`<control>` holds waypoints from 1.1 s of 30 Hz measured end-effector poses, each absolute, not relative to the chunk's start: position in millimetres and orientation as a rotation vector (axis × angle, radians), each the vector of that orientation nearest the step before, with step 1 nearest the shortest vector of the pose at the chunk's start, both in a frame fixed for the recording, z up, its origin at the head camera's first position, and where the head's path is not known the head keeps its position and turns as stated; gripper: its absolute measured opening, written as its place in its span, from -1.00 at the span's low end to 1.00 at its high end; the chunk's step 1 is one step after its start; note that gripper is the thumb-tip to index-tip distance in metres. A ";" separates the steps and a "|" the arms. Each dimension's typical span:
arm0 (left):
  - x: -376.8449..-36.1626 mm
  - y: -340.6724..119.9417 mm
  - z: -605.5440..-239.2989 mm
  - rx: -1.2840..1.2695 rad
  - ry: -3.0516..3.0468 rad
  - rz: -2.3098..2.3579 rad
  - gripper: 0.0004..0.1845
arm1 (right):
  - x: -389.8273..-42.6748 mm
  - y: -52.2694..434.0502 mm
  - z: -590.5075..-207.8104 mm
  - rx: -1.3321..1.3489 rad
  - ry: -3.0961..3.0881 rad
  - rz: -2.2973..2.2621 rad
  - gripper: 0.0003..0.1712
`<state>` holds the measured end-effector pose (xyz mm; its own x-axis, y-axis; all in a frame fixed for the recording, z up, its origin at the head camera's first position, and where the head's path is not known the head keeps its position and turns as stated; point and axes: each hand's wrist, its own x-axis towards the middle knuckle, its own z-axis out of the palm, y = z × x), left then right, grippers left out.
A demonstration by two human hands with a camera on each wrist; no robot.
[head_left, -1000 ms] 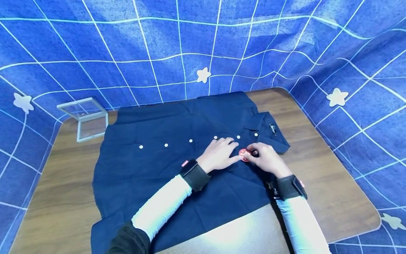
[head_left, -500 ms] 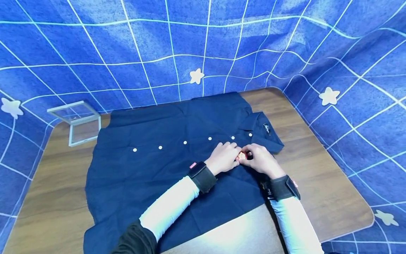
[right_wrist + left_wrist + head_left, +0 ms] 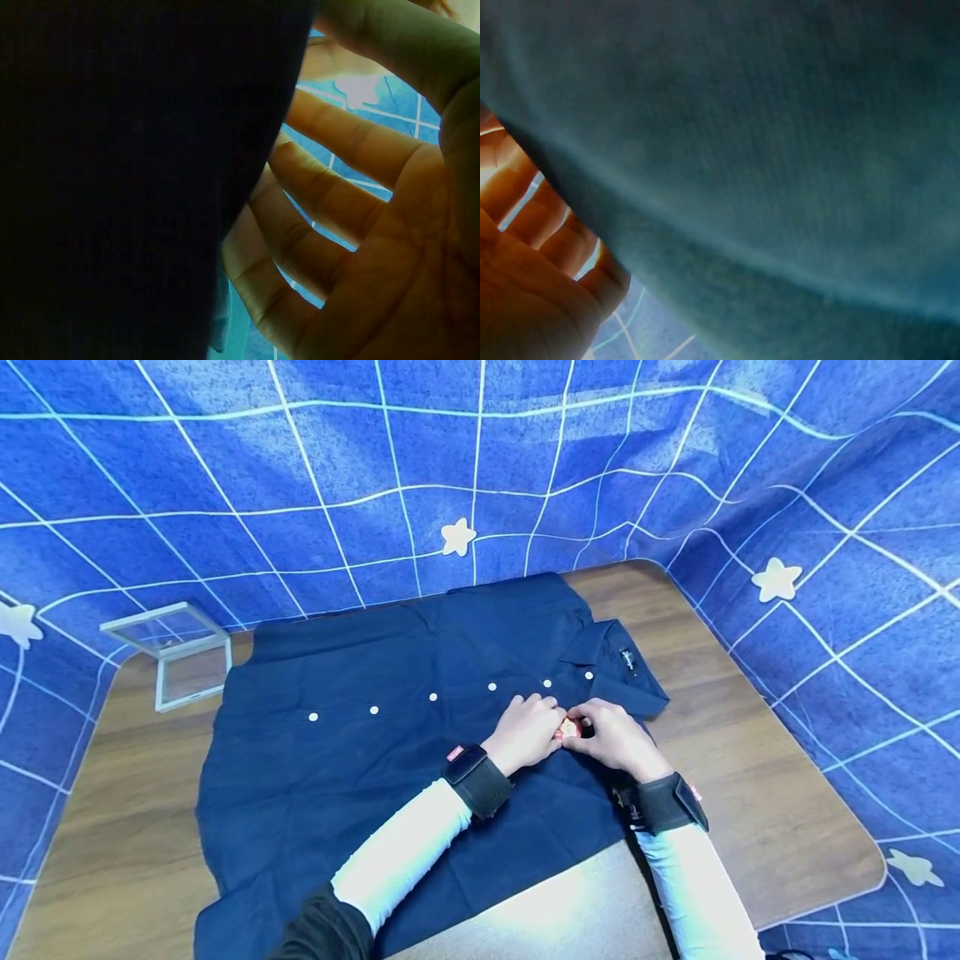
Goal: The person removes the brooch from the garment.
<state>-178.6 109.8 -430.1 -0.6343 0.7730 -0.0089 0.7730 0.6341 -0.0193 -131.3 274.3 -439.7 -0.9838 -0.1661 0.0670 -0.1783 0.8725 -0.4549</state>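
A dark navy button-up shirt (image 3: 375, 777) lies spread on the wooden table, collar to the right, with a row of white buttons down its front. On its chest, just below the upper buttons, is a small round red badge (image 3: 570, 728) with a pale pattern. My right hand (image 3: 617, 739) pinches the badge's right side between thumb and fingers. From the left, my left hand (image 3: 525, 732) holds its other edge, covering part of it. In the wrist views, dark cloth fills much of the picture and hides the fingertips of the left hand (image 3: 540, 262) and right hand (image 3: 375, 225).
An open clear display case with a white frame (image 3: 193, 670) stands at the table's back left corner. Blue curtain (image 3: 315, 468) with white grid lines and stars surrounds the wooden table (image 3: 750, 777) at the back and sides.
My left hand has come right, from beside the badge onto its left edge. The right hand keeps its hold. The whole view has shifted slightly as the head turned.
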 end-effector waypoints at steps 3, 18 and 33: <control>-178.4 108.2 -429.7 -1.340 -2.841 0.035 -0.64 | -131.3 273.5 -440.0 0.290 -3.011 0.739 -0.55; -174.6 106.1 -430.2 -1.285 -2.768 -0.001 -0.62 | -132.3 277.9 -426.8 0.421 -2.974 0.773 -0.57; -175.9 102.1 -430.3 -1.226 -2.785 -0.054 -0.68 | -154.5 272.9 -410.0 0.624 -3.158 0.681 -0.67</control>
<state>-175.9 102.1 -430.3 -0.6714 0.7337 0.1046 0.7372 0.6756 -0.0071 -154.5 272.9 -410.0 -0.9174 -0.3927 -0.0638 -0.3315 0.8432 -0.4233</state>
